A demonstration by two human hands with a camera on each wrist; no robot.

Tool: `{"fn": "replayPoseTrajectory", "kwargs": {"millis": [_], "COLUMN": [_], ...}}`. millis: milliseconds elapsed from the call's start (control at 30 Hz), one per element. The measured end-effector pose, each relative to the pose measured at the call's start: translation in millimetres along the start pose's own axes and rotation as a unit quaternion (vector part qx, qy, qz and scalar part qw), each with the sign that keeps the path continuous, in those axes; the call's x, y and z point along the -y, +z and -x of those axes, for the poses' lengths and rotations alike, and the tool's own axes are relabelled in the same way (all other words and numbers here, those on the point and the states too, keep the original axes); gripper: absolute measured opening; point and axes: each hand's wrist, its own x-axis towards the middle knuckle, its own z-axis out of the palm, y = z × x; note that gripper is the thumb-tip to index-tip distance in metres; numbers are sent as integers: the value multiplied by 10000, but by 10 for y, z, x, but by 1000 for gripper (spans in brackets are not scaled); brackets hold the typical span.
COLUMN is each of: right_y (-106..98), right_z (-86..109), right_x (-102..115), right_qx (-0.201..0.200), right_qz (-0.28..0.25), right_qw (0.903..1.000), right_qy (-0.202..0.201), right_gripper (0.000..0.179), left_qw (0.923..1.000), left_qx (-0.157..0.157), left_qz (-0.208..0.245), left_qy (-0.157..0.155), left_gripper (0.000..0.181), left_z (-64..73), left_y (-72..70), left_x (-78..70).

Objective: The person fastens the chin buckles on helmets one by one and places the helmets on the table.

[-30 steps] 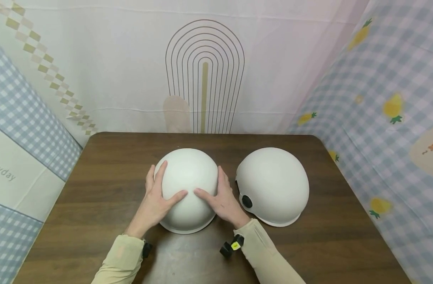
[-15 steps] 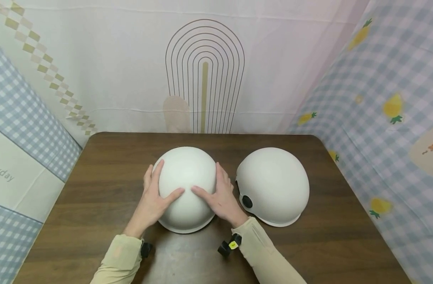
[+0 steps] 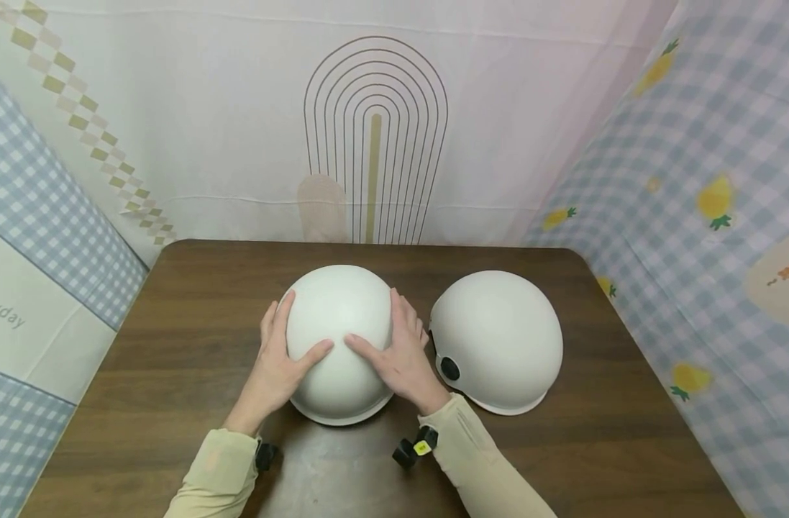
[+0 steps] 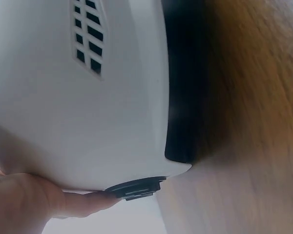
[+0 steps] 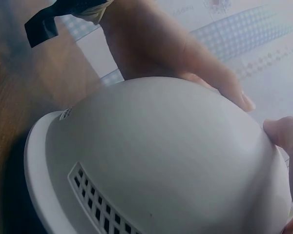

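Note:
A white dome-shaped helmet rests on the brown table, its rounded top facing up. My left hand grips its left side, with the thumb laid over the dome. My right hand holds the other side, its thumb almost meeting the left one. The left wrist view shows slotted vents near the rim and a fingertip at a black fitting on the side. Vents also show in the right wrist view. Just right of my right hand sits a second white helmet with a black round fitting.
The wooden table has a straight far edge. Behind it hangs a pale cloth with printed arches. Blue-checked cloth lines the right side and more hangs at the left. Black devices are strapped to both wrists.
The gripped helmet has shifted slightly left and away from me, and both hands have moved with it. The second helmet stays in place.

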Motion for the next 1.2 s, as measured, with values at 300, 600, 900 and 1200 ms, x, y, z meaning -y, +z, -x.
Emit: {"fn": "replayPoseTrajectory", "kwargs": {"millis": [300, 600, 900, 1200], "right_y": [-65, -138, -177, -250], "right_z": [-6, -16, -18, -15], "right_x": [126, 221, 277, 317], "right_qx": [-58, -65, -191, -188], "right_qz": [132, 417, 677, 756], "right_qw": [9998, 9983, 9944, 9926], "right_qy": [-125, -402, -783, -927], "right_gripper": [104, 99, 93, 87], "left_qw": [9998, 9987, 9953, 9892], "left_qx": [-43, -224, -107, -139], "left_qz": [191, 465, 913, 1392], "left_qy": [-2, 12, -295, -441], "left_gripper": [99, 101, 95, 90], "left_z": [15, 21, 63, 103], "left_y": [2, 2, -27, -12], "left_x": [-18, -12, -32, -48]}}
